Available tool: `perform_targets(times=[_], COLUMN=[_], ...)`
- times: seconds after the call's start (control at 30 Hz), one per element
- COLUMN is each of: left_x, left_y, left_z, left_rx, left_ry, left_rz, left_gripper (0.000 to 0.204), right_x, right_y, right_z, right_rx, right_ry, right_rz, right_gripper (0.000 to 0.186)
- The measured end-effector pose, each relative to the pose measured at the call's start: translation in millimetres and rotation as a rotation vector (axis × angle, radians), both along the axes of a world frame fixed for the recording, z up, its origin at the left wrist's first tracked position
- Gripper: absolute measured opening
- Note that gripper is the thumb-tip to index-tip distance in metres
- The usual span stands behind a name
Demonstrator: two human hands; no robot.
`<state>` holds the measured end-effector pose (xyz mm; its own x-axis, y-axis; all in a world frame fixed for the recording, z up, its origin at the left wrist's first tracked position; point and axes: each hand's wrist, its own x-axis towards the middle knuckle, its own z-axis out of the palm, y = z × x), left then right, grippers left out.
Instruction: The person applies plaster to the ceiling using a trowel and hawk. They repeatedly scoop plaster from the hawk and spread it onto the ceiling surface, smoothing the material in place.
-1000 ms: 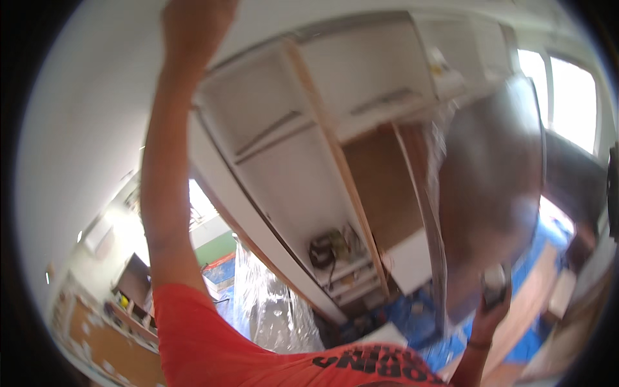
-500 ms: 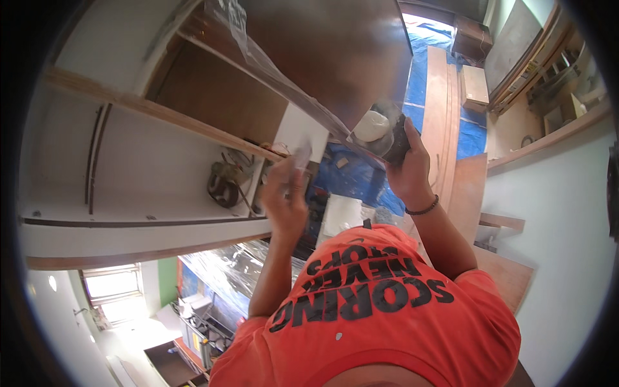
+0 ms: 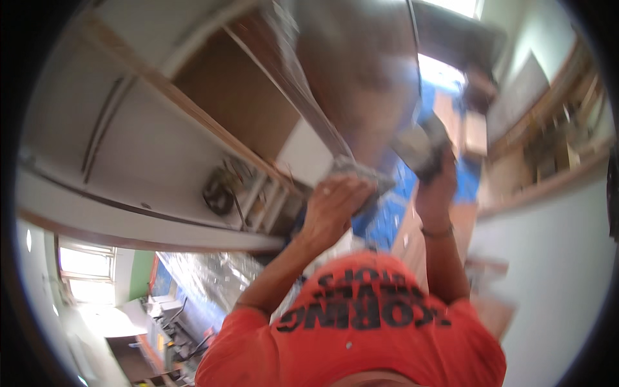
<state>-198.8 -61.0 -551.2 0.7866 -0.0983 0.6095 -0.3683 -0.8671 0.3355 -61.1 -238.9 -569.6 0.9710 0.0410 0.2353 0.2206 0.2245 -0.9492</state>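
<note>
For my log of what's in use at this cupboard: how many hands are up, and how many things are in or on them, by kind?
Hands: 2 (left hand, right hand)
Crumpled grey wad, in the left hand: 1
Blurred grey object, in the right hand: 1
Wristband: 1
Total: 5

Crumpled grey rag (image 3: pixel 361 173), bunched, at the cabinet's lower edge; blurred pale cylindrical container (image 3: pixel 416 147), tilted, beside it.

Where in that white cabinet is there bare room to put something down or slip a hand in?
The white compartment left of the wooden divider looks bare, as does the brown-backed bay right of it. The lower shelf with the coiled black cable is crowded. The left hand and right hand fill the space by the plastic sheeting; blur hides what they hold.
</note>
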Motion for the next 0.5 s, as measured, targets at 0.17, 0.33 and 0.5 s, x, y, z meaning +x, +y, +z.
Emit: perform_targets(times=[0.17,0.33,0.5], left_x=[10.3,33.2,58.2], left_y=[43.1,56.6,33.8], left_z=[116.0,301.9,439.4], left_rx=[-0.722,-0.795,0.083], left_ry=[-0.7,-1.268,-1.941], left_rz=[0.103,-0.043,0.298], left_gripper=[0.021,0.028,0.038], right_x=[19.0,13.0,21.1], right_y=[-30.0,-49.0,-81.1], right_z=[1.5,-5.3,-10.9], right_rx=[0.561,0.64,0.668], right_ry=[-0.046,0.079,0.087], right_rz=[0.167,0.12,0.005], right_gripper=[0.048,0.051,0.056])
